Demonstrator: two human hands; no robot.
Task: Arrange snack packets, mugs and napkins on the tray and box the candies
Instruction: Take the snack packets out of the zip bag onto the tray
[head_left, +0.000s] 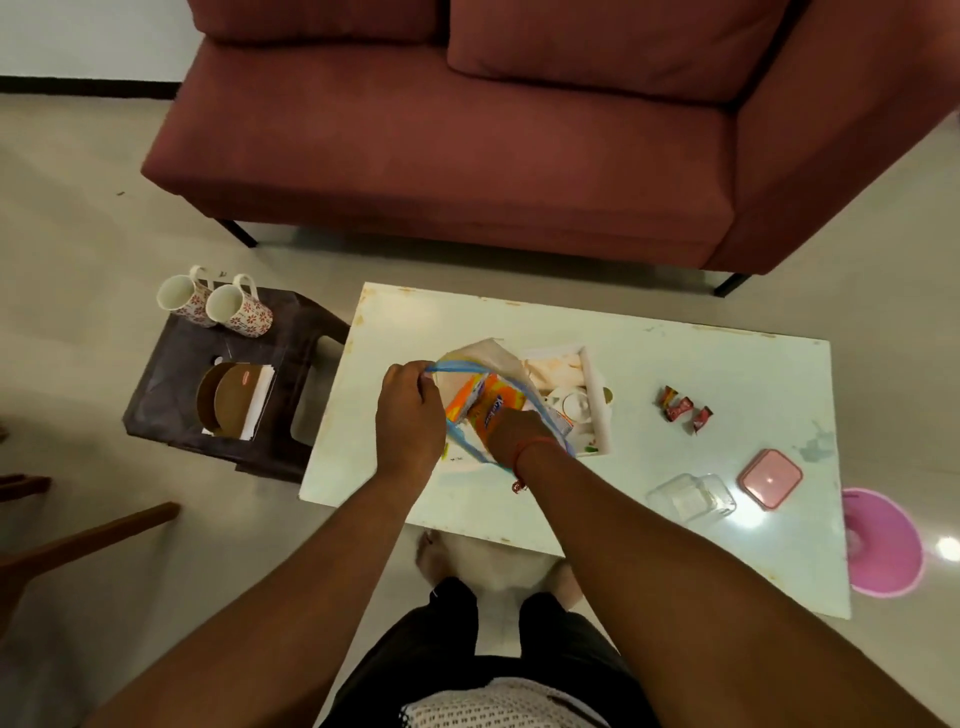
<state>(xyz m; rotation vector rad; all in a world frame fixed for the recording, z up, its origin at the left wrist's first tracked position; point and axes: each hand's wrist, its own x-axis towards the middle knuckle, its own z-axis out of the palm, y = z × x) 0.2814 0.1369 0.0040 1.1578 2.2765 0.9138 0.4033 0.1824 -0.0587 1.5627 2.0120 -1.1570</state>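
A clear bag with a blue rim (483, 369) sits open on the white table (701, 364). My left hand (408, 415) grips the bag's rim. My right hand (514, 428) reaches inside the bag and holds an orange snack packet (475, 402); its fingers are partly hidden. A white tray (597, 395) lies just behind the bag. Three red candies (683, 408) lie on the table to the right. Nearer me are a clear box (691, 499) and its pink lid (771, 478). Two floral mugs (215, 304) and a napkin holder (234, 400) are on a dark stool (171, 374) at left.
A maroon sofa (467, 145) stands behind the table. A pink round object (883, 545) lies on the floor at the right. Wooden chair parts (78, 535) show at the left edge. My feet are under the table's near edge.
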